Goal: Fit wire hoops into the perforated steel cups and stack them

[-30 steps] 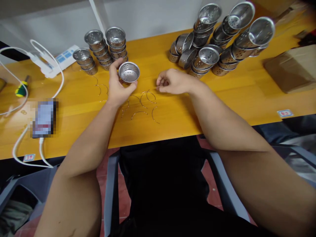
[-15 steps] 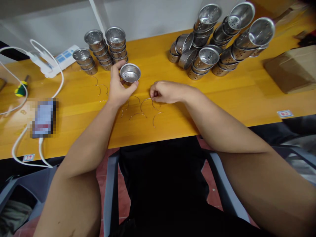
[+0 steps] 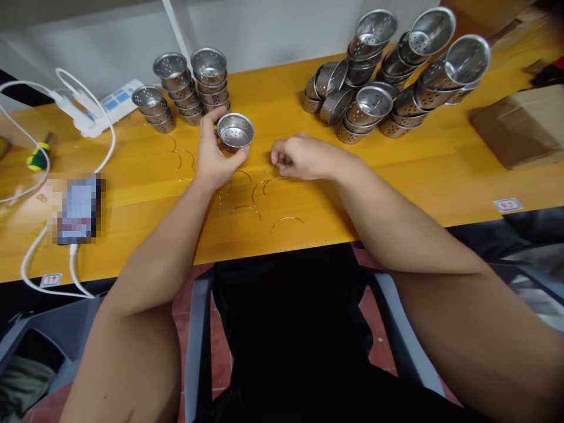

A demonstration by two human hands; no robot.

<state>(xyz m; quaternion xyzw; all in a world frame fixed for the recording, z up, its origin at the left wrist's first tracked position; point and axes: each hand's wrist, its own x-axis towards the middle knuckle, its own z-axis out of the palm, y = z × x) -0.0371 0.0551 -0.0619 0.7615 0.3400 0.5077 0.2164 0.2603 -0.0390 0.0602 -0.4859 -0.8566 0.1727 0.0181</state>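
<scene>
Left hand [image 3: 214, 158] reaches forward over the desk [image 3: 418, 170], grip clamped on a cup [image 3: 235, 130], thumb and fingers on its rim and wall. The cup sits just in front of the cup stacks [image 3: 189, 88]. Right hand [image 3: 302, 157] lies curled to the right of the cup, fingertips pinched over the wires [image 3: 251, 197]; whether it holds a wire cannot be told. The desk is yellow wood against a white wall; a pile [image 3: 392, 76] stands further right of the cup.
</scene>
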